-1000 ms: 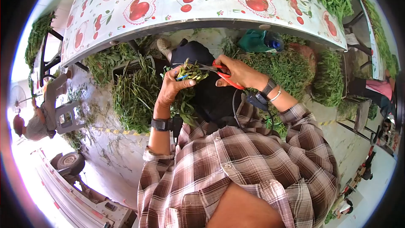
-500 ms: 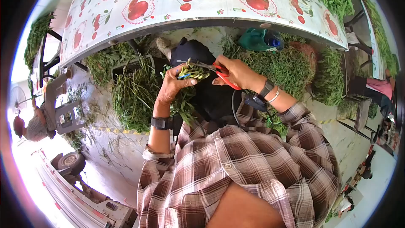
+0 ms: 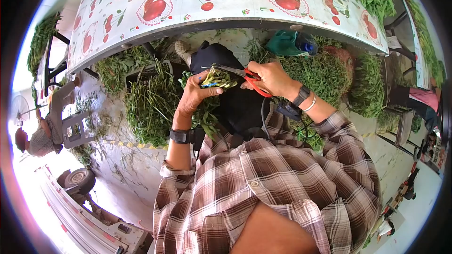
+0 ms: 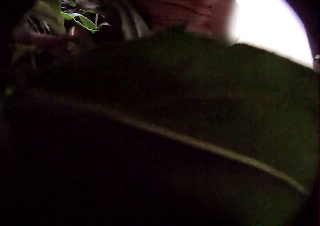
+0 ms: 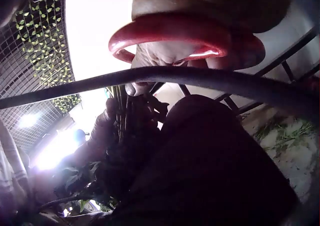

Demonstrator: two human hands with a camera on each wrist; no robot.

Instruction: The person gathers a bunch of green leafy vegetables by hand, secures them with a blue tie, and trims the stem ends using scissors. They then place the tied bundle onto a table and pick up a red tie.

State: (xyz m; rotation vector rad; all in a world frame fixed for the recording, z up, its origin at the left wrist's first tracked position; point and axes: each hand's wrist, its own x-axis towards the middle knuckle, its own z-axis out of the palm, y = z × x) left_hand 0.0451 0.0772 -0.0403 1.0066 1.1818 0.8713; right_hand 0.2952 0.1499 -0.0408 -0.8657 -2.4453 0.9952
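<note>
My left hand (image 3: pixel 192 95) grips a bundle of green stems (image 3: pixel 221 80) with a blue band (image 3: pixel 210 84) round it, cut ends facing right. The leafy part (image 3: pixel 205 117) hangs below that hand. In my right hand (image 3: pixel 273 79) are scissors with red-orange handles (image 3: pixel 256 86), their metal blades (image 3: pixel 230 69) lying across the top of the stem ends. The right wrist view shows a red handle loop (image 5: pixel 165 28) round a finger or thumb. A dark leaf (image 4: pixel 200 101) covers most of the left wrist view.
A table with a cherry-print cloth (image 3: pixel 174 0) stands ahead. A crate of leafy stems (image 3: pixel 148 99) is at left, with more greens (image 3: pixel 310 77) heaped at right beside a green bag (image 3: pixel 282 43). A dark cable (image 5: pixel 200 76) crosses the right wrist view. Another person (image 3: pixel 44 131) is far left.
My right hand has shifted slightly right with the scissors, and more of the blades shows over the stem ends. The bundle has moved a little right in my left hand.
</note>
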